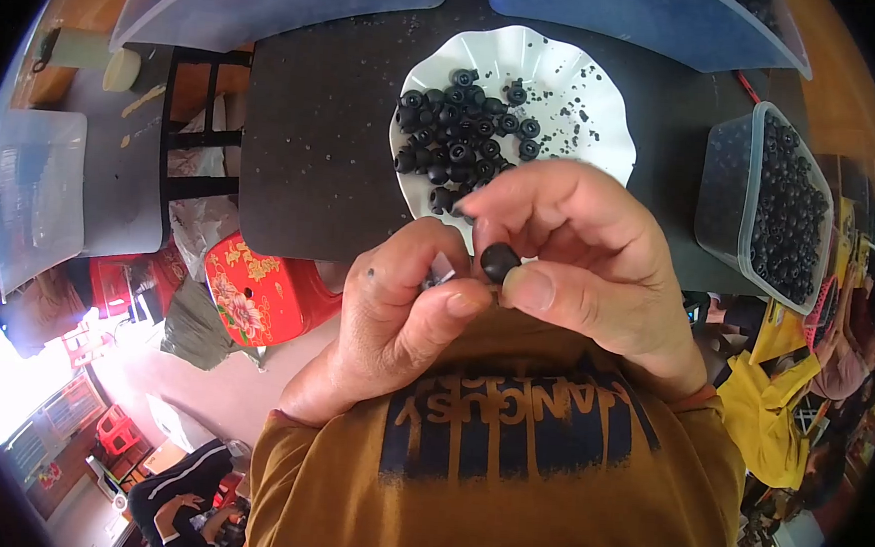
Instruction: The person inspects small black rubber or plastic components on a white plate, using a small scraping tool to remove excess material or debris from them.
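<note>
Head view, right hand [609, 256] pinching black part [499, 263] near plate rim [622, 134], tabletop [314, 156] leftward

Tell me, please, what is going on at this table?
A person works with bare hands at a dark table. The right-hand grip holds a rounded black part, while the left-hand grip pinches a small pale piece, mostly hidden. Beyond them, similar black parts crowd the left side of a white scalloped plate, with dark crumbs on its right. A clear plastic tub holds many black pieces.
</note>
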Motion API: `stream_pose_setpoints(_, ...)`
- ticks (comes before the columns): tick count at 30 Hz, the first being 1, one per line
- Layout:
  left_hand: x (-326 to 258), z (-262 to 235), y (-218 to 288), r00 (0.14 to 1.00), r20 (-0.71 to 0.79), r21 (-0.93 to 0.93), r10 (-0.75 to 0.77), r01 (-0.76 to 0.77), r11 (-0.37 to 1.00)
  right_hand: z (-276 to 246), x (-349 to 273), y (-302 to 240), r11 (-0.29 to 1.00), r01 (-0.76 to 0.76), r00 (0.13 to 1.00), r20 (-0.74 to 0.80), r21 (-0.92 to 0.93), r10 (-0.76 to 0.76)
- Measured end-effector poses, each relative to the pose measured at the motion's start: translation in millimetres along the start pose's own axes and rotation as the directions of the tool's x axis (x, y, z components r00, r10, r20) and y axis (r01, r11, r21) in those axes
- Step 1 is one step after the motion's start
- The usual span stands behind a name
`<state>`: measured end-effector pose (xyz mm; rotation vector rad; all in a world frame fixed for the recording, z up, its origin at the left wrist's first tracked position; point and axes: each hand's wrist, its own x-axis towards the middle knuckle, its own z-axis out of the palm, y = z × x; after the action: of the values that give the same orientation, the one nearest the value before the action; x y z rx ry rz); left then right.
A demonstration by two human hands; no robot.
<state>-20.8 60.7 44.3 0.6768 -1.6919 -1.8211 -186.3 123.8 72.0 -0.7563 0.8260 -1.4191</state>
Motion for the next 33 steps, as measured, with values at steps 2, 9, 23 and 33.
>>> stream_pose_setpoints(2,3.3,0.2,1.0,1.000,0.012,0.009,0.016,-0.016,1.000,-3.7,-1.3,-1.3,0.999,-0.033,0.999,0.033,0.040,0.032)
stream_pose_setpoints(9,9.0,-0.6,0.0,0.990,0.052,0.150,0.134,-0.140,0.979,-10.7,0.3,4.7,0.996,-0.005,0.983,0.186,0.090,-0.012)
stream_pose_setpoints(23,10.3,2.9,-2.3,0.986,-0.010,0.281,0.168,-0.158,0.947,-7.4,-0.4,14.2,0.950,-0.129,0.983,0.161,0.284,0.085)
stream_pose_setpoints(33,10.5,3.6,-7.5,0.972,-0.027,0.454,0.233,-0.196,0.869,-6.9,-0.9,19.2,0.981,-0.143,0.989,0.059,0.128,0.136)
